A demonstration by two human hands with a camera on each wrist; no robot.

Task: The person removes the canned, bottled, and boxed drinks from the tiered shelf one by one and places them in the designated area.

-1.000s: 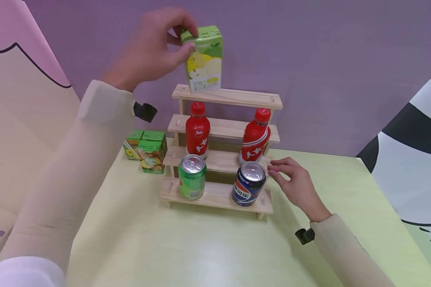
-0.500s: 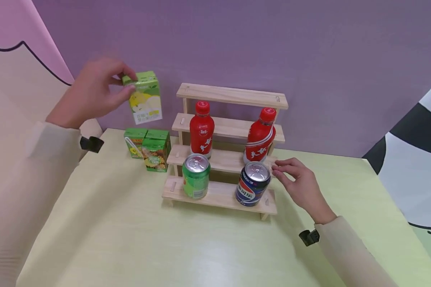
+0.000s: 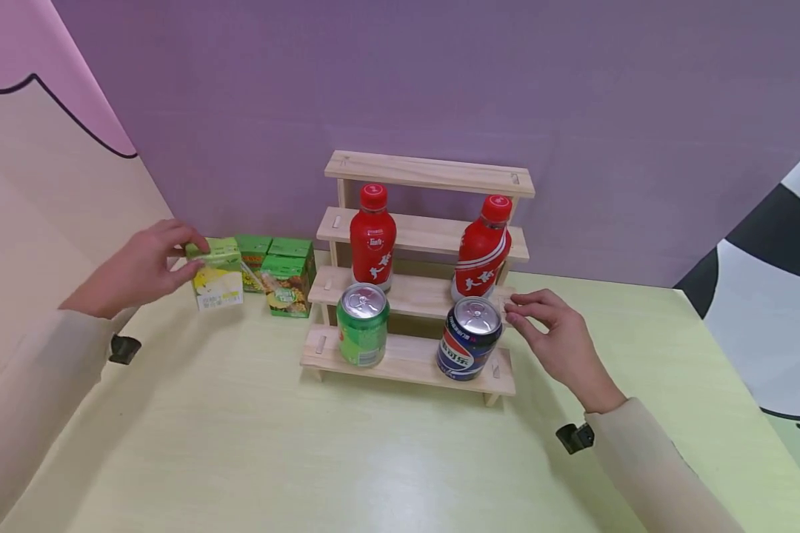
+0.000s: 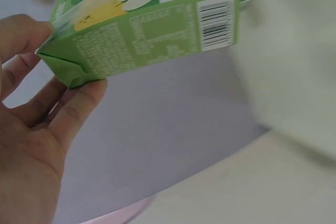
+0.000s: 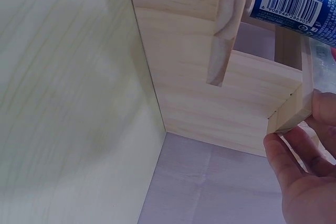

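Note:
My left hand pinches a light green juice carton by its top end, left of the other cartons. In the left wrist view the carton shows its barcode side, with thumb and fingers at one end. My right hand pinches the right end of the second-lowest step of a wooden tiered rack; the right wrist view shows finger and thumb on the board's end. Beside that hand, a blue cola can stands on the lowest step, with a green can to its left.
Two red bottles stand on the second-lowest step; the right bottle looks tilted. Several green juice boxes are grouped left of the rack on the pale table. A purple wall rises behind.
My left hand has carried the light green carton from above the rack's top step leftward and down, to beside the juice boxes. The right hand keeps its grip on the step.

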